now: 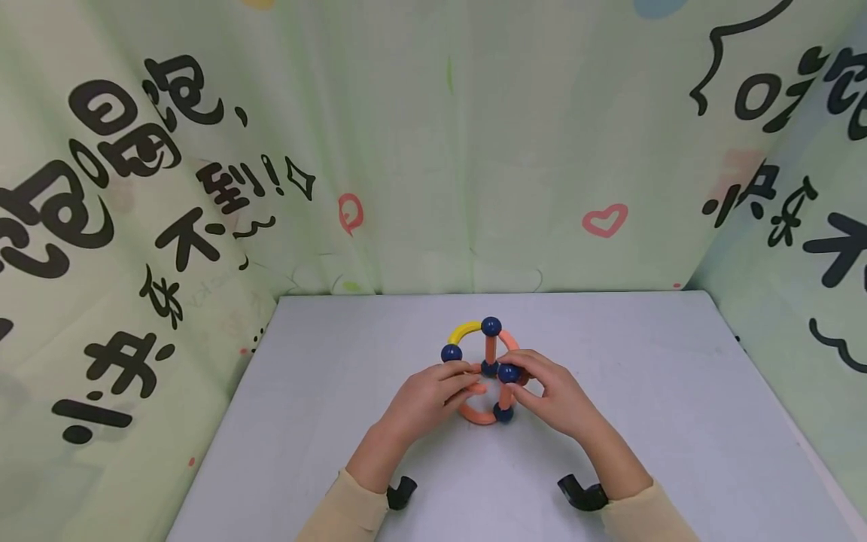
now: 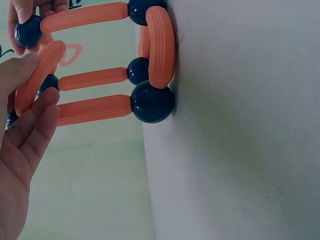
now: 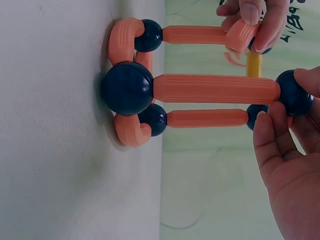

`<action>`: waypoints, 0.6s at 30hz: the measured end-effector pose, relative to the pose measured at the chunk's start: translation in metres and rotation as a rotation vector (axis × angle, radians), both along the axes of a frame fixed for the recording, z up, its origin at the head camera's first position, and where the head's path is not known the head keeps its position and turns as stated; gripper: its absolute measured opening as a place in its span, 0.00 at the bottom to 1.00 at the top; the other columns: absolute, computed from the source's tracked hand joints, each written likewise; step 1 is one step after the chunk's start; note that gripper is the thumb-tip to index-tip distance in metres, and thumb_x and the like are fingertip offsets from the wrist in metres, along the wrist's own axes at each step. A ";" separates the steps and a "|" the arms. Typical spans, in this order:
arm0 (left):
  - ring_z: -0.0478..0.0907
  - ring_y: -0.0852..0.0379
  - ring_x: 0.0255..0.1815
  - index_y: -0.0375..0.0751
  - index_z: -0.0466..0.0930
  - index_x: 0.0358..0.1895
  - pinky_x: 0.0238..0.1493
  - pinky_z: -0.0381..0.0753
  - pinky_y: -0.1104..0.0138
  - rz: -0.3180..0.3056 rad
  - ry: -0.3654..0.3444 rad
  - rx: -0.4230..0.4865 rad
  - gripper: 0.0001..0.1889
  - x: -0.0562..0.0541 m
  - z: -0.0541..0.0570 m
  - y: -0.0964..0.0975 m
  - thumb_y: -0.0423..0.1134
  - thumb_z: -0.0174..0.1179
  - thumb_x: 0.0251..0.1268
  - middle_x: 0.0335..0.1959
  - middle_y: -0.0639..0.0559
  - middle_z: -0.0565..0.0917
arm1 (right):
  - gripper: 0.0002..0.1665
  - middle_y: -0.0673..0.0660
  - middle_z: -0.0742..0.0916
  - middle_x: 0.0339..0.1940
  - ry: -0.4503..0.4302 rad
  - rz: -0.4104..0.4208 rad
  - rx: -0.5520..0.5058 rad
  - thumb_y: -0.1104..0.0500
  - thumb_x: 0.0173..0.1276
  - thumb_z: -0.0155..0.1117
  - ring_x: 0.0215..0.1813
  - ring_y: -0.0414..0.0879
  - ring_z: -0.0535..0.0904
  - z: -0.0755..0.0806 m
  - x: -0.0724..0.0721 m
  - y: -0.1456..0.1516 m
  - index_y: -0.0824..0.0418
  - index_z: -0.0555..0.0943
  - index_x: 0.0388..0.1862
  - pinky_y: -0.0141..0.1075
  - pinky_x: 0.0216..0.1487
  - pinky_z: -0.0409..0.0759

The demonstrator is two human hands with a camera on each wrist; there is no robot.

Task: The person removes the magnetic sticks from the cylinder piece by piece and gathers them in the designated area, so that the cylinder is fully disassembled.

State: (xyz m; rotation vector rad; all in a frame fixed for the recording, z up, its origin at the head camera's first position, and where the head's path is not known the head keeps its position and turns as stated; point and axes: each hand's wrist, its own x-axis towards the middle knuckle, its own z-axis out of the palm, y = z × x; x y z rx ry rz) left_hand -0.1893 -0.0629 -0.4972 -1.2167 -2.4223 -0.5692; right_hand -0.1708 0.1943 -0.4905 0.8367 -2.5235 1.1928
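A pale-green curtain (image 1: 528,150) with black lettering (image 1: 91,413) hangs behind a whitish table (image 1: 623,354).

Counted across the views, there are six dark blue balls (image 1: 491,326), three down on the white table (image 1: 305,436) and three raised above it, with three straight orange rods (image 3: 220,89) standing between the table and the upper balls. Six curved pieces show: three orange arcs (image 1: 477,417) low at the table, plus two more orange ones and one yellow arc (image 1: 464,330) higher above it. Over the table there are also two hands, one left hand (image 1: 430,399) and one right hand (image 1: 552,388), two sleeves (image 1: 342,512) and two black bent objects (image 1: 584,494).
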 end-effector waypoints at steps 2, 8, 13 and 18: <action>0.81 0.61 0.55 0.45 0.85 0.55 0.55 0.80 0.72 0.005 -0.015 0.001 0.16 0.000 0.001 0.000 0.42 0.66 0.65 0.56 0.55 0.83 | 0.24 0.48 0.83 0.55 0.009 0.003 -0.008 0.66 0.64 0.69 0.44 0.36 0.79 -0.001 0.000 0.000 0.57 0.78 0.60 0.32 0.46 0.82; 0.81 0.63 0.55 0.49 0.85 0.55 0.55 0.80 0.74 0.040 -0.032 -0.024 0.16 0.002 0.003 0.000 0.46 0.64 0.67 0.57 0.57 0.83 | 0.26 0.49 0.83 0.55 0.020 -0.006 -0.008 0.66 0.64 0.69 0.43 0.36 0.78 -0.002 -0.001 -0.001 0.54 0.78 0.61 0.32 0.45 0.81; 0.82 0.65 0.56 0.50 0.85 0.55 0.54 0.80 0.74 0.053 -0.020 -0.027 0.16 0.003 0.002 -0.001 0.46 0.64 0.67 0.59 0.58 0.83 | 0.27 0.49 0.83 0.56 0.008 -0.007 -0.016 0.67 0.64 0.69 0.43 0.36 0.77 -0.001 0.000 -0.002 0.51 0.78 0.61 0.32 0.44 0.81; 0.84 0.65 0.52 0.49 0.87 0.53 0.48 0.81 0.75 0.044 0.068 0.032 0.15 0.003 0.000 -0.004 0.45 0.67 0.63 0.55 0.59 0.85 | 0.29 0.51 0.82 0.57 0.025 0.016 -0.040 0.69 0.62 0.69 0.43 0.37 0.77 -0.002 0.000 -0.002 0.53 0.77 0.62 0.32 0.42 0.81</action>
